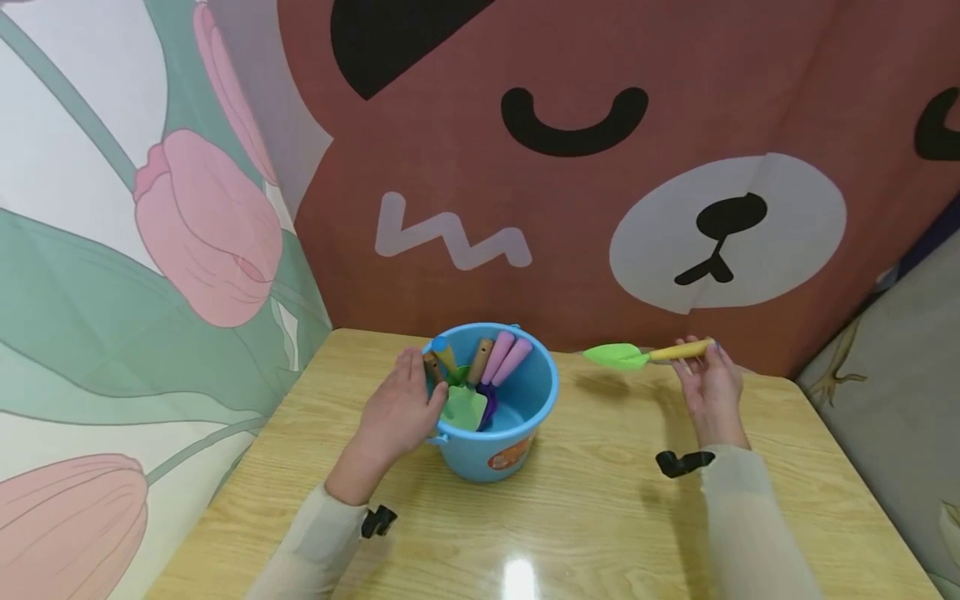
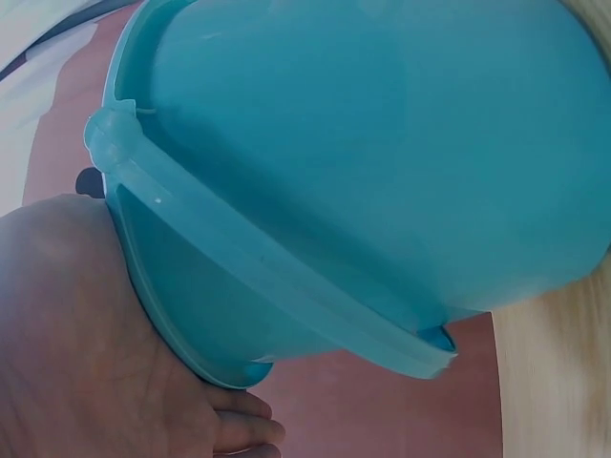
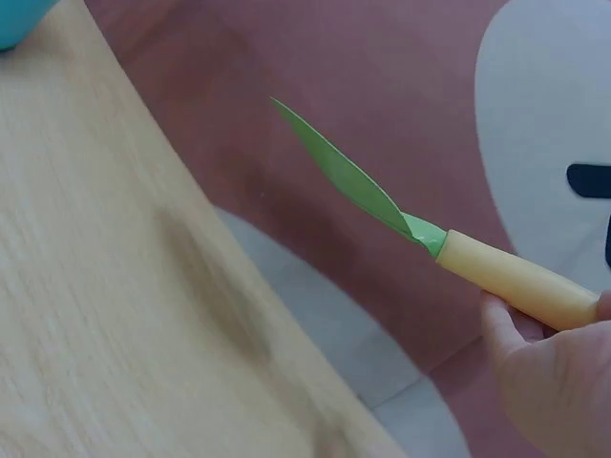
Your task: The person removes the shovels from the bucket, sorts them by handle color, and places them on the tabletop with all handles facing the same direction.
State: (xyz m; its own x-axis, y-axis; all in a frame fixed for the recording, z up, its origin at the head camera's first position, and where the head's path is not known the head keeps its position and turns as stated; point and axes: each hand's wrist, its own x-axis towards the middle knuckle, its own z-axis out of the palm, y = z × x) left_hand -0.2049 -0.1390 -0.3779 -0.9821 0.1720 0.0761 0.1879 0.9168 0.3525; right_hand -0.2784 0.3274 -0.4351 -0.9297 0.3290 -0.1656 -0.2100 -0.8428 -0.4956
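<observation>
A blue bucket [image 1: 542,398] stands upright on the table, holding several small garden tools with brown, pink and yellow handles. My left hand [image 1: 401,408] rests against the bucket's left rim with its fingers extended; the left wrist view shows the bucket's handle [image 2: 277,277] hanging down its side. To the right of the bucket, my right hand [image 1: 711,387] pinches a toy trowel by its yellow handle [image 3: 516,277]. The trowel's green blade [image 1: 617,356] points left, raised above the table near its back edge.
The wooden table [image 1: 600,517] carries the bucket left of its middle. Behind it hangs a cloth with a brown bear [image 1: 577,208], close to the table's back edge. A flowered cloth [image 1: 82,350] borders the left side.
</observation>
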